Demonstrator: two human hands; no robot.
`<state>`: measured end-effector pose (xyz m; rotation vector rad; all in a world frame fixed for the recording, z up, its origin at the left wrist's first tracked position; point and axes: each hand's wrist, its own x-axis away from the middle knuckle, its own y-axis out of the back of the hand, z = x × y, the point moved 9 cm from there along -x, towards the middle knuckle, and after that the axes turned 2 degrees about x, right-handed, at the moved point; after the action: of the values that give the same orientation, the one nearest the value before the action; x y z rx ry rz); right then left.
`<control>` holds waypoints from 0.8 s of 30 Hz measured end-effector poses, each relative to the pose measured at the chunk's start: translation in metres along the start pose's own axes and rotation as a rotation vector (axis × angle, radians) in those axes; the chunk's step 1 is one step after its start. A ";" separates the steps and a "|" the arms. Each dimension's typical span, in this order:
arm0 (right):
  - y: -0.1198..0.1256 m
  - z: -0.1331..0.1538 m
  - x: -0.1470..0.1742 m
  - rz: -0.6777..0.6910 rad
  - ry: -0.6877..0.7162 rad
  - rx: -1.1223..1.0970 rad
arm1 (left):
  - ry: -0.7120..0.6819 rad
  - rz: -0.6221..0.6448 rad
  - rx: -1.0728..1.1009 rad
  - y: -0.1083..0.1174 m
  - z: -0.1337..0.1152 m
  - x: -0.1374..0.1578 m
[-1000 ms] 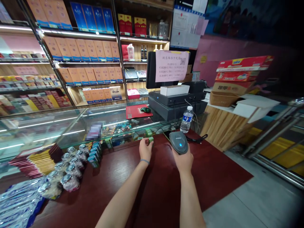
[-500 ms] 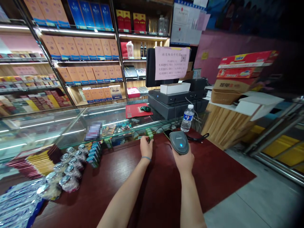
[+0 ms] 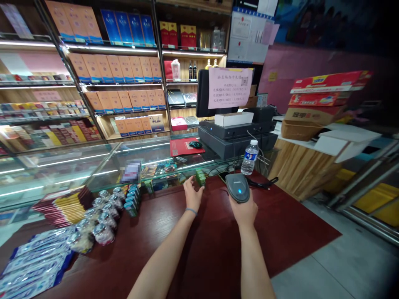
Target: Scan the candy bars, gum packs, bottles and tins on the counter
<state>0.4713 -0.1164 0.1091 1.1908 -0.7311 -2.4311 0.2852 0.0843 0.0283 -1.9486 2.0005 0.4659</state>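
My right hand [image 3: 245, 209] is wrapped round a dark grey barcode scanner [image 3: 238, 188] with a lit blue light. To its left, my left hand [image 3: 192, 193] has thumb and fingers apart, and nothing shows between them. Just beyond those fingertips stands a short row of small green packs [image 3: 200, 178], by the back edge of the dark red tabletop [image 3: 215, 241]. Whether the fingers touch the packs I cannot tell. Behind the scanner lies a phone [image 3: 223, 176], partly hidden.
A water bottle [image 3: 249, 158] stands behind the scanner, near a black strap [image 3: 263, 182]. To the left are lidded jars [image 3: 103, 233], small teal boxes [image 3: 132, 201], blue-and-white packets [image 3: 40, 261] and yellow packs [image 3: 70, 206]. The glass counter [image 3: 149, 151] and till [image 3: 230, 139] lie beyond.
My left hand has opened and drawn slightly back from the green packs, which now show more fully. The scanner stays in my right hand. The whole view has shifted a little.
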 end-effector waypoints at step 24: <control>-0.036 0.098 0.036 -0.063 0.451 -0.114 | -0.015 -0.289 -0.154 0.223 0.021 -0.005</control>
<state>0.3689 -0.0758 0.1165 1.6517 -0.4181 -2.0976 0.0622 0.1030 0.0151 -2.2729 1.6787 0.5720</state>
